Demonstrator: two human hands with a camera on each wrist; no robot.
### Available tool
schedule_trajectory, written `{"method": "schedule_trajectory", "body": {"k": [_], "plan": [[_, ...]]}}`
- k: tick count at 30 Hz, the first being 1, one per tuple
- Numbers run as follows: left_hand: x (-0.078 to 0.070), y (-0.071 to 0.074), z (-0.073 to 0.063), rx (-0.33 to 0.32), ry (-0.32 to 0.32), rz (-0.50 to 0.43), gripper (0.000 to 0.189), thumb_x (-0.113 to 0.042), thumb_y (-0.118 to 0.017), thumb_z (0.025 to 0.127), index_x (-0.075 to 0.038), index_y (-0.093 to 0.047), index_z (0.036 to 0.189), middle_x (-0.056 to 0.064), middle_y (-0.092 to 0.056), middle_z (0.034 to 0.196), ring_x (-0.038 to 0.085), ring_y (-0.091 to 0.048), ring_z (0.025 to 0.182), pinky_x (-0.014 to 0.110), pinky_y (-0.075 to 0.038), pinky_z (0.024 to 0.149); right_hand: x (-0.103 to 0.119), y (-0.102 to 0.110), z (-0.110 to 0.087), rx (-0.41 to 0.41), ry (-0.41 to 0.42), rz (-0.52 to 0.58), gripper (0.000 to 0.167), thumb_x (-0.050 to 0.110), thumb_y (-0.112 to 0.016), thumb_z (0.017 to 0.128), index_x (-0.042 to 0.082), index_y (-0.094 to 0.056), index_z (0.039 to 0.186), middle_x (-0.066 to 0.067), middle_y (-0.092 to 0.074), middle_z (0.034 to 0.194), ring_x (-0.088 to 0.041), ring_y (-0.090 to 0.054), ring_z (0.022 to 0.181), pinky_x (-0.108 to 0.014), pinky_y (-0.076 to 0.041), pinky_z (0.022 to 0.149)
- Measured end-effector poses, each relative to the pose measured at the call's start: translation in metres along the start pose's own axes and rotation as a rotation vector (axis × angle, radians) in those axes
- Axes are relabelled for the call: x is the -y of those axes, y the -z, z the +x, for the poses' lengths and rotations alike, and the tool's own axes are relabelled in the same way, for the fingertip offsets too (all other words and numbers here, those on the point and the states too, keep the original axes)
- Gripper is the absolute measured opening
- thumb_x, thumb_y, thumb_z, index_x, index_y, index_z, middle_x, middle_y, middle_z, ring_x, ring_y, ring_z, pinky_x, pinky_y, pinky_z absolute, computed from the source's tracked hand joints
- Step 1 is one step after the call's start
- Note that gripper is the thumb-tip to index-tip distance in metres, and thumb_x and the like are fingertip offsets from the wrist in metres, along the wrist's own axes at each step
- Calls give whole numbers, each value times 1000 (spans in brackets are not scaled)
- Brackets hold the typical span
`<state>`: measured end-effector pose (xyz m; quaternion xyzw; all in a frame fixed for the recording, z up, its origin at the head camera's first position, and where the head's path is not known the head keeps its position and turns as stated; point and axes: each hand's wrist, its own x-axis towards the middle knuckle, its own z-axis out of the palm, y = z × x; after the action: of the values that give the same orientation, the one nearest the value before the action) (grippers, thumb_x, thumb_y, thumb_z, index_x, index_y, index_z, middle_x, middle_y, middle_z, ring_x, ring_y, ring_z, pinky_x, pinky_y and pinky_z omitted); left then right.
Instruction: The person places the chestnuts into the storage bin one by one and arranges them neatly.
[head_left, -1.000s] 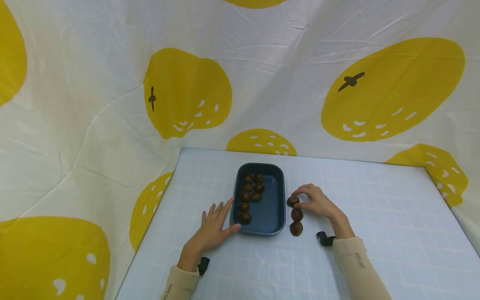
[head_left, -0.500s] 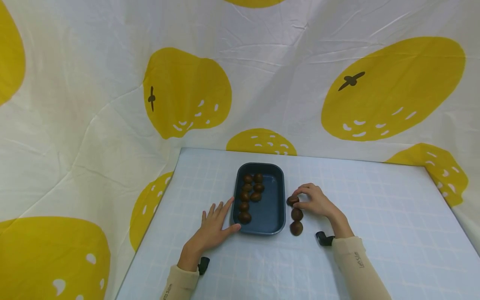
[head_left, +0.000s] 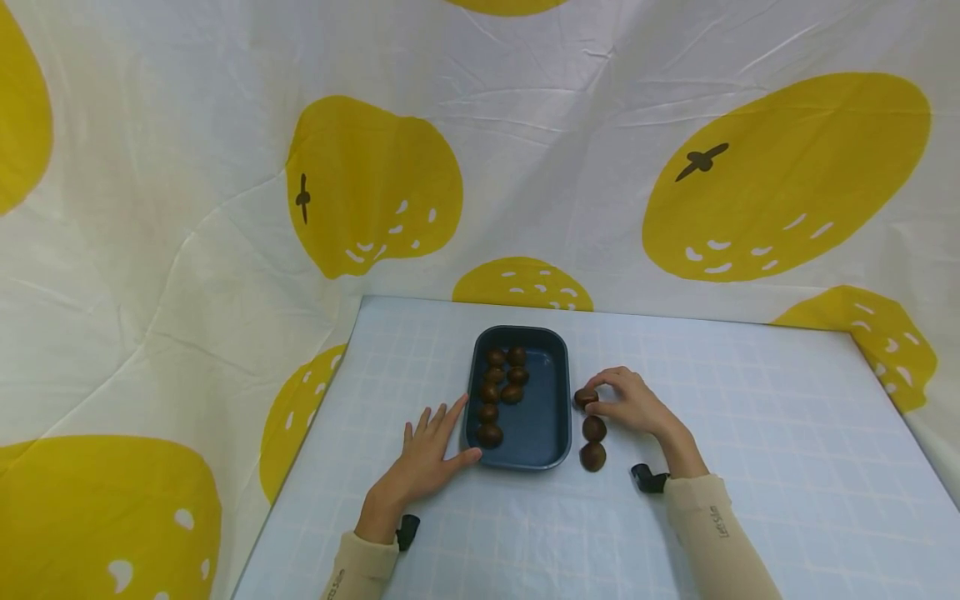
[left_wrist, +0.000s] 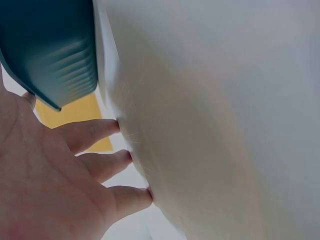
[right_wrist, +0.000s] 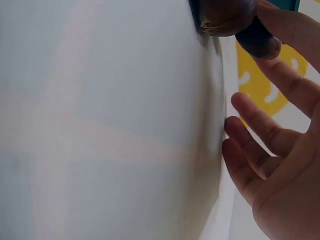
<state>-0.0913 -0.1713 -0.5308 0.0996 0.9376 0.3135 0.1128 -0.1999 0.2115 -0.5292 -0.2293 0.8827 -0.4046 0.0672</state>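
My right hand (head_left: 630, 404) pinches a brown chestnut (head_left: 584, 397) between thumb and index finger, just right of a dark blue tray (head_left: 566, 417). In the right wrist view this chestnut (right_wrist: 261, 41) shows between the fingertips, partly behind a nearer chestnut (right_wrist: 227, 15); the other fingers are loosely bent. Two more chestnuts lie in a line toward me, the middle one (head_left: 594, 429) and the nearest (head_left: 592, 457). My left hand (head_left: 423, 458) is spread at the tray's near left corner, thumb and index finger at its rim. In the left wrist view its other fingertips (left_wrist: 125, 157) rest on the tablecloth.
Inside the tray, several chestnuts (head_left: 489, 392) stand in a full column along the left wall, with a shorter column (head_left: 517, 376) beside it. A pale checked cloth (head_left: 795, 433) covers the table. Behind hangs a white curtain (head_left: 555, 192) with yellow fruit prints.
The chestnut in my right hand has tilted and shifted slightly away from me, off the middle one. My left hand and the tray have stayed in place.
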Motion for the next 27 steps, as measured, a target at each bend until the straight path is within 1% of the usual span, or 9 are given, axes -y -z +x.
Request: {"method": "schedule_trajectory", "body": {"k": [4,7,10,14,15,21,22,27], "plan": [[0,0,0,0,2,-2,86,-63,-57,93,-40,-10,161,19,-21,162,47,-7,148,72,1,109,5,3,-1,-9,7,46,27,13,-80,86,6,-72,111,-9,-66,113,-37,-51,116,-62,-37,100],[0,0,0,-1,4,0,86,-64,-57,93,-40,-10,161,19,-22,162,47,-7,148,72,1,109,9,6,-2,-8,-13,76,27,13,-79,87,8,-71,113,-9,-64,116,-35,-51,118,-63,-38,100],[0,0,0,-5,2,-1,86,-64,-57,93,-40,-11,161,19,-22,162,47,-8,148,72,1,109,15,10,-1,-12,-41,107,28,18,-79,88,10,-71,114,-9,-63,120,-35,-50,120,-65,-38,99],[0,0,0,-3,0,-3,86,-65,-57,93,-41,-10,161,19,-21,162,47,-7,148,72,1,109,24,15,1,-25,-63,130,31,26,-79,89,13,-70,116,-8,-62,123,-34,-49,122,-65,-40,98],[0,0,0,-1,-2,-5,86,-65,-56,93,-41,-9,161,20,-21,162,47,-7,148,72,1,109,32,17,0,-25,-69,137,32,25,-79,89,12,-70,117,-9,-61,124,-35,-49,123,-65,-39,98],[0,1,-1,1,0,-3,86,-66,-55,93,-41,-9,161,20,-21,162,47,-7,148,72,1,109,48,22,4,-38,-68,133,32,30,-79,89,16,-70,117,-6,-61,124,-37,-49,123,-63,-41,97],[0,1,0,2,2,-1,86,-66,-56,93,-41,-9,161,20,-21,162,47,-7,148,72,1,109,45,21,5,-42,-61,125,33,33,-79,89,18,-70,117,-4,-61,123,-36,-49,122,-62,-42,97],[0,1,-1,3,6,-7,85,-64,-57,93,-42,-9,160,19,-20,163,46,-6,149,71,2,110,61,24,11,-48,-33,113,33,31,-79,89,16,-71,117,-5,-61,123,-35,-50,120,-61,-43,95]]}}
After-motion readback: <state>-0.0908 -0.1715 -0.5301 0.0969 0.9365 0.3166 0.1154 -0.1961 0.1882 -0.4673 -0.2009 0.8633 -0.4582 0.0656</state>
